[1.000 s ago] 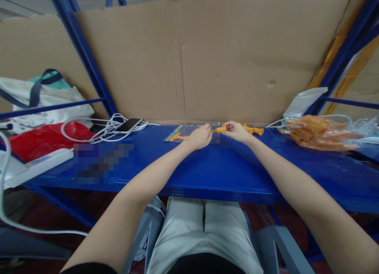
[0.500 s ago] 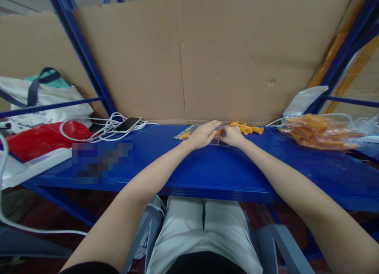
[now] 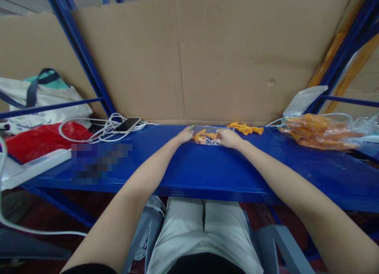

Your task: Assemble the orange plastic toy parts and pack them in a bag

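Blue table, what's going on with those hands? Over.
Left hand, right hand on clear bag. Orange pieces inside. Loose pieces beside right hand; nothing visibly blocking.

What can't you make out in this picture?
All in the head view:
Clear bag: right end hidden by the right hand.
Left hand: exact finger grip too small to tell.
Pixelated patch: blurring hides whatever it covers.
Bundle of orange pieces: count hidden by overlap and plastic.
White tote bag: cut off by the left edge.
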`<state>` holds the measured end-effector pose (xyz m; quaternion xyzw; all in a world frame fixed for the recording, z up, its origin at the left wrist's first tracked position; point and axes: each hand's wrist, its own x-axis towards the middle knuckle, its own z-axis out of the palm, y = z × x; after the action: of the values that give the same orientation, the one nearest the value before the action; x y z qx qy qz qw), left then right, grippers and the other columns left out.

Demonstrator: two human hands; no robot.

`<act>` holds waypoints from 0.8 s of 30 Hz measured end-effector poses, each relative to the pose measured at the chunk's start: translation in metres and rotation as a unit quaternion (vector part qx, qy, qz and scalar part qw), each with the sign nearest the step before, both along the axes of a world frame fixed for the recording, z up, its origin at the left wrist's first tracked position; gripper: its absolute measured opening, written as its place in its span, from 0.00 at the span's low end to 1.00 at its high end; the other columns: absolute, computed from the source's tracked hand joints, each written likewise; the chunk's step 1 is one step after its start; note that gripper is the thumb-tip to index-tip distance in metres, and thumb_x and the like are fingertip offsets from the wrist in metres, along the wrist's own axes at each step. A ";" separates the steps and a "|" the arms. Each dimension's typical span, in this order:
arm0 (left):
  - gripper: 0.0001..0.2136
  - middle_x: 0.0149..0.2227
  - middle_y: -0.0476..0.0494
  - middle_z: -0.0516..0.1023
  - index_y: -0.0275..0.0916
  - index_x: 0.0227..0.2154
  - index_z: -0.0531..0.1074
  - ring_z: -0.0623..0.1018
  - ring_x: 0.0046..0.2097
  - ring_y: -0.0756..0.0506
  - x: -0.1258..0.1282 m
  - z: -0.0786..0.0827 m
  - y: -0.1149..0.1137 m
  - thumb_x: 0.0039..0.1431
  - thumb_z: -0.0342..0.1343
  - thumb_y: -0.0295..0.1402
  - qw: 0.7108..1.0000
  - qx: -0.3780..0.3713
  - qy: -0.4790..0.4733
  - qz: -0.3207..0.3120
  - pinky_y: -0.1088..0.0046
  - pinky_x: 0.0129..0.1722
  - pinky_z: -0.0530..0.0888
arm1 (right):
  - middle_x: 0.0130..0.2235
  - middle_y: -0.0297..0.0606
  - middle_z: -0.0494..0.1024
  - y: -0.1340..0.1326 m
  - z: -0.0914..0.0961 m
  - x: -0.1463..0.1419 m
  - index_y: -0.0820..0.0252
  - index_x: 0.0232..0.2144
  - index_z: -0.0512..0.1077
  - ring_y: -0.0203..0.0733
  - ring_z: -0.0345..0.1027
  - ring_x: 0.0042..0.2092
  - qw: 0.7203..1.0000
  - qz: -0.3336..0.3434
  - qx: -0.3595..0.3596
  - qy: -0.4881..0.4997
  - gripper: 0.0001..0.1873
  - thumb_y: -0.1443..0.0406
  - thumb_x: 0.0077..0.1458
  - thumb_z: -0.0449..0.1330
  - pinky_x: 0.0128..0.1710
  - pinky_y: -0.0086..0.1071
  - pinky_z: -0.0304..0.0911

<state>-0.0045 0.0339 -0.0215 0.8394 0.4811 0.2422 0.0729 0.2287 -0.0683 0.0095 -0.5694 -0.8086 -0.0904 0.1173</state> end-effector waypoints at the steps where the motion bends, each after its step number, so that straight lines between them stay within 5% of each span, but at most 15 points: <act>1: 0.23 0.60 0.35 0.73 0.35 0.61 0.65 0.74 0.60 0.42 0.003 0.002 -0.004 0.64 0.40 0.31 1.000 -0.030 0.005 0.003 0.63 0.60 0.69 | 0.39 0.50 0.82 0.001 0.000 0.000 0.61 0.37 0.74 0.50 0.76 0.42 1.000 -0.003 0.001 -0.001 0.12 0.57 0.61 0.60 0.36 0.33 0.62; 10: 0.28 0.69 0.36 0.56 0.36 0.67 0.55 0.62 0.68 0.42 0.021 0.016 -0.035 0.67 0.41 0.39 0.993 -0.092 0.056 -0.039 0.65 0.64 0.63 | 0.39 0.47 0.82 0.018 -0.011 0.008 0.63 0.37 0.74 0.46 0.77 0.42 0.990 -0.016 0.012 0.140 0.08 0.66 0.54 0.64 0.39 0.30 0.66; 16: 0.24 0.66 0.43 0.66 0.45 0.65 0.58 0.71 0.63 0.43 0.020 0.013 -0.032 0.67 0.40 0.37 0.994 -0.069 0.057 -0.068 0.62 0.60 0.68 | 0.38 0.46 0.82 0.019 -0.016 0.004 0.62 0.36 0.74 0.46 0.77 0.41 0.966 -0.049 0.015 0.252 0.08 0.67 0.52 0.66 0.43 0.34 0.69; 24: 0.25 0.67 0.43 0.64 0.42 0.64 0.60 0.64 0.67 0.45 0.017 0.003 -0.019 0.66 0.40 0.35 0.994 -0.017 0.063 -0.093 0.62 0.66 0.61 | 0.40 0.44 0.81 0.021 -0.022 0.002 0.64 0.48 0.71 0.44 0.77 0.40 0.910 -0.029 -0.034 0.412 0.19 0.69 0.53 0.63 0.42 0.37 0.73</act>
<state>0.0123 0.0152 -0.0186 0.8927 0.4087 0.1729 0.0786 0.2311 -0.0477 -0.0128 -0.5831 -0.6738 0.1762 0.4184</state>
